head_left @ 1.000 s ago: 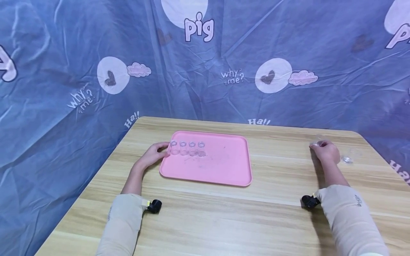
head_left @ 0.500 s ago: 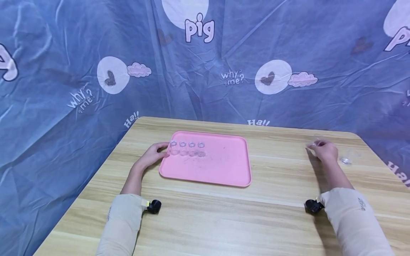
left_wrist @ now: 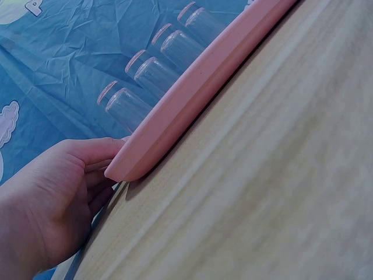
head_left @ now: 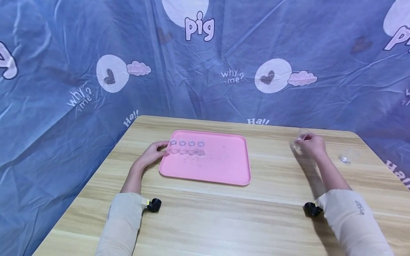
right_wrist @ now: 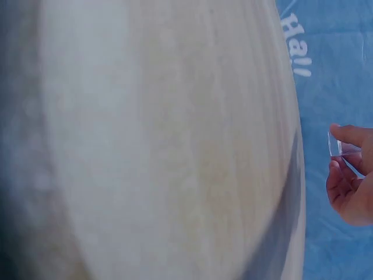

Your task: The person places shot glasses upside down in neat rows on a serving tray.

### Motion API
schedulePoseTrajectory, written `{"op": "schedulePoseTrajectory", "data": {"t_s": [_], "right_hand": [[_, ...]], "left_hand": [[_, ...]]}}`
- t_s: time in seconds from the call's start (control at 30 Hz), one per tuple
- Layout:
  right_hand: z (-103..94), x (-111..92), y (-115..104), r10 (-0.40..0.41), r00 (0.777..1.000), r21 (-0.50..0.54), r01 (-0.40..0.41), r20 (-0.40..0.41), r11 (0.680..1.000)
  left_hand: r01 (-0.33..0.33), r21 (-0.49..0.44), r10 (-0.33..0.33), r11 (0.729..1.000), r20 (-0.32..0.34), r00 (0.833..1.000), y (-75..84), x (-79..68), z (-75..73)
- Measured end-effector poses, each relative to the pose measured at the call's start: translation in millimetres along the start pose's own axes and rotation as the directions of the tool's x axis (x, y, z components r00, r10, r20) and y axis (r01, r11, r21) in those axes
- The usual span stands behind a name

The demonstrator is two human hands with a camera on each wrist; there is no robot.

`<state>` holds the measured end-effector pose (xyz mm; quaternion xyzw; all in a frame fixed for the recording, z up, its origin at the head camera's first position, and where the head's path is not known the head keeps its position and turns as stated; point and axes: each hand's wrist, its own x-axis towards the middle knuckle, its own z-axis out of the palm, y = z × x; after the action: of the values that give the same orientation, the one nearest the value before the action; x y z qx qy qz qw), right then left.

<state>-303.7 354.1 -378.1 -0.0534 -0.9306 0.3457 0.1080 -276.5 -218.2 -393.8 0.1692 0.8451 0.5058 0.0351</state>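
Four clear cups (head_left: pixel 191 143) are lined up on the pink tray (head_left: pixel 221 163), toward its ten o'clock corner, their row roughly parallel to the tray's long axis, which runs about nine to three o'clock. A fifth clear cup (right_wrist: pixel 335 146) is pinched by the right hand (head_left: pixel 312 144), between ten and eleven o'clock from the hand's middle in the head view; its exact tilt cannot be told. From this hand the tray is found between eight and nine o'clock, well apart. The left hand (head_left: pixel 153 154) is far nearer: by it, the tray's nine o'clock edge is gripped. One more clear cup (head_left: pixel 345 159) is seen on the table (head_left: pixel 240 220), near four o'clock from the right hand.
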Motion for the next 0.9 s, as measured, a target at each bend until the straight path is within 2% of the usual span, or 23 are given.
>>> {"op": "schedulePoseTrajectory", "data": {"t_s": [0.23, 0.47, 0.9], "right_hand": [[6.6, -5, -21, -0.075, 0.997, 0.057, 0.074, 0.015, 0.996], [15.0, -9, -41, -0.147, 0.989, 0.051, 0.146, 0.013, 0.988], [34.6, -16, -77, -0.206, 0.977, 0.072, 0.201, 0.059, 0.977]], "left_hand": [[0.006, -0.002, -0.006, 1.000, 0.002, 1.000, -0.9, -0.5, -1.0], [0.002, -0.006, -0.002, 1.000, 0.008, 1.000, 1.4, -0.8, -0.6], [0.006, -0.013, -0.006, 1.000, 0.005, 1.000, 1.1, -1.1, -0.5]]}}
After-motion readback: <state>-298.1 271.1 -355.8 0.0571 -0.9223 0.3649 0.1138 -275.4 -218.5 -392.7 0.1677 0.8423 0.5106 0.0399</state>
